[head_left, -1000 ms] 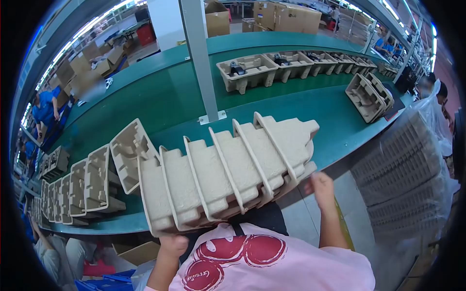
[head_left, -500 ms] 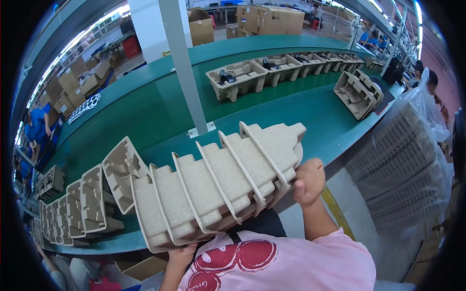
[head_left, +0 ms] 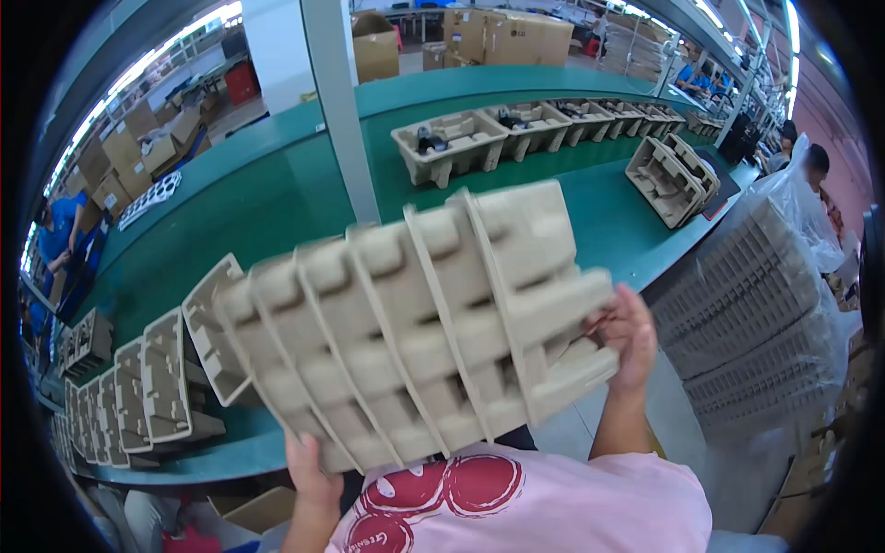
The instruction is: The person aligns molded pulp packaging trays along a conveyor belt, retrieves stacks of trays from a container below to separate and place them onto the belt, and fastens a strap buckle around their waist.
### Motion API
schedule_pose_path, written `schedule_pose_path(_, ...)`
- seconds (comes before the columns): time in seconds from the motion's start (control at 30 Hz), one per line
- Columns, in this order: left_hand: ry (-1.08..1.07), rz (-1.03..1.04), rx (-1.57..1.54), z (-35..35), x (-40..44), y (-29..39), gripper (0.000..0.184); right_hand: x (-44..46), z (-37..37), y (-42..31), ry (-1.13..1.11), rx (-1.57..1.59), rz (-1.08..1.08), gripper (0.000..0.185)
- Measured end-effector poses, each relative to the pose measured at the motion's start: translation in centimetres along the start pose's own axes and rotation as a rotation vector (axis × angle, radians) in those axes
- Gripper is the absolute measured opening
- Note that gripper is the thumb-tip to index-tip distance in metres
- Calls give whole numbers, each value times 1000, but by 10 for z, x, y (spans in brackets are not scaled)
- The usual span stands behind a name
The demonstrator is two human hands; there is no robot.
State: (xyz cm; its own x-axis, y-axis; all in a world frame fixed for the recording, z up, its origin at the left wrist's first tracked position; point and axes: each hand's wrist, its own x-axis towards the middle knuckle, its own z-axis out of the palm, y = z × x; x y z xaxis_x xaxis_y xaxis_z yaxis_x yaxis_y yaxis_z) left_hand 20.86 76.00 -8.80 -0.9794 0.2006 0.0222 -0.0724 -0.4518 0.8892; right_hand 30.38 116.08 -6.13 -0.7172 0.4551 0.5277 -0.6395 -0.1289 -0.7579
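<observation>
A nested stack of several beige molded-pulp trays point(head_left: 415, 323) is held tilted in front of my chest, slightly blurred by motion, with the trays' undersides facing me. My right hand point(head_left: 629, 336) grips the stack's right end, fingers around a protruding part of the end tray. At the lower left corner, my left hand point(head_left: 312, 468) is closed on the rim of the stack, its fingers partly hidden. Just behind the stack's left end, a single pulp tray point(head_left: 217, 327) leans on the green bench.
More trays point(head_left: 166, 378) stand in a row at the left. Trays with black parts point(head_left: 452, 143) line the green belt point(head_left: 249, 217). A metal post point(head_left: 341, 120) rises behind the stack. Two trays point(head_left: 668, 180) sit at the right, near plastic-wrapped stacks point(head_left: 747, 313). People work farther off.
The stack has been lifted and turned, so its stepped undersides now face me. My right hand has moved onto its right end, and my left hand has come up at the lower left corner.
</observation>
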Motion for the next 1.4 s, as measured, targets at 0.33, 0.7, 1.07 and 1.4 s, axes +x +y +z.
schedule_pose_path(0.33, -343, 394, 983, 43, 17, 25, 59, 22, -7, 14, 260, -657, 291, 41)
schedule_pose_path(0.7, -178, 438, 1169, 29, 14, 10, 16, 9, -3, 47, 405, -760, -82, 32)
schedule_pose_path(1.07, -40, 471, 1066, 19, 17, 16, 13, 19, -16, 43, 419, -581, -20, 30)
schedule_pose_path(1.4, -248, 593, 1113, 13, 6, -3, 18, 39, -17, 55, 636, -510, 66, 34)
